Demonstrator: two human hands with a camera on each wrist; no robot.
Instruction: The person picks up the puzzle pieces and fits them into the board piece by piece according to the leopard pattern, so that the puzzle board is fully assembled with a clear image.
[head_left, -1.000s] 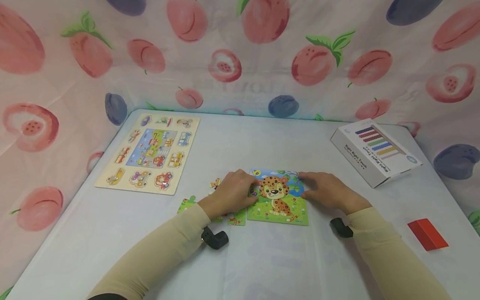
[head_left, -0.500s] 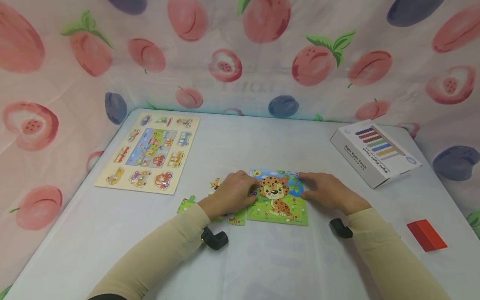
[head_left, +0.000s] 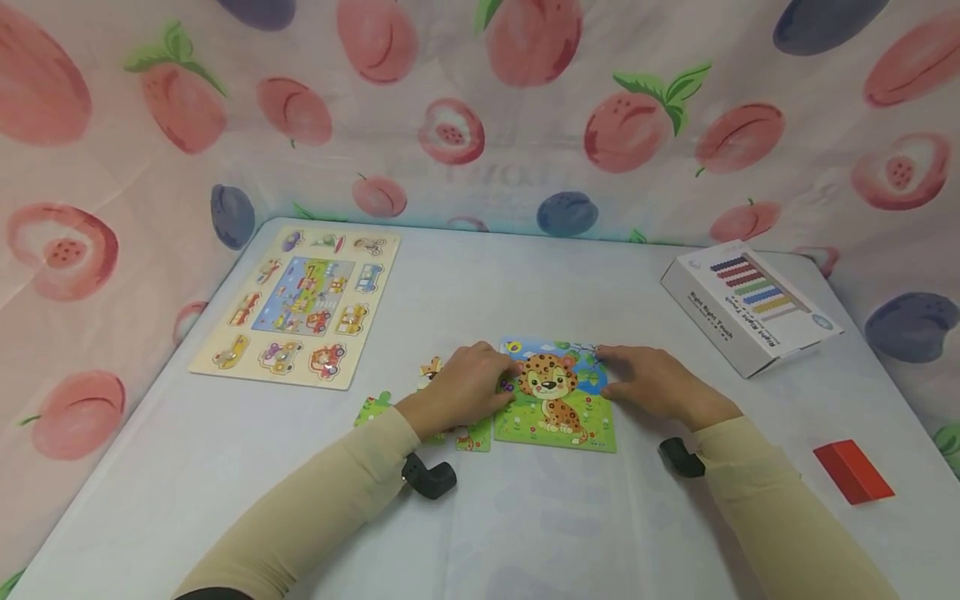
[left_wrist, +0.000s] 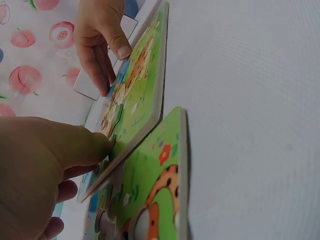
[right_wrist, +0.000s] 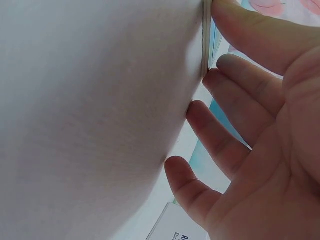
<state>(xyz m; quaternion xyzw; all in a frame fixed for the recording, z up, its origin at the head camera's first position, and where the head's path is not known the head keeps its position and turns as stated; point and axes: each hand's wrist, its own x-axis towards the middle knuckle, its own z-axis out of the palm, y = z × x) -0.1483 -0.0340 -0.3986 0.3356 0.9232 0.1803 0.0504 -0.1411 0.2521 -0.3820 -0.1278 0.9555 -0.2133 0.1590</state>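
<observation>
A leopard jigsaw puzzle (head_left: 558, 417) lies flat on the table in the head view. At its left edge, my left hand (head_left: 465, 387) has thumb and forefinger bent on a puzzle piece that sits slightly raised; the left wrist view shows the thumb (left_wrist: 92, 147) against it and the other fingers curled. Across the puzzle, my right hand (head_left: 660, 379) touches the upper right edge with thumb and fingertips, its fingers (right_wrist: 220, 137) extended. A second animal puzzle (head_left: 474, 437), partly assembled, lies under and beside my left hand, which hides much of it.
A wooden vehicle puzzle board (head_left: 225, 379) lies at the back left. The white box (head_left: 742, 308) with coloured bars printed on it is at the back right. Near the right edge of the table sits a red block (head_left: 853, 471). A fruit-print curtain (head_left: 510, 183) closes the back.
</observation>
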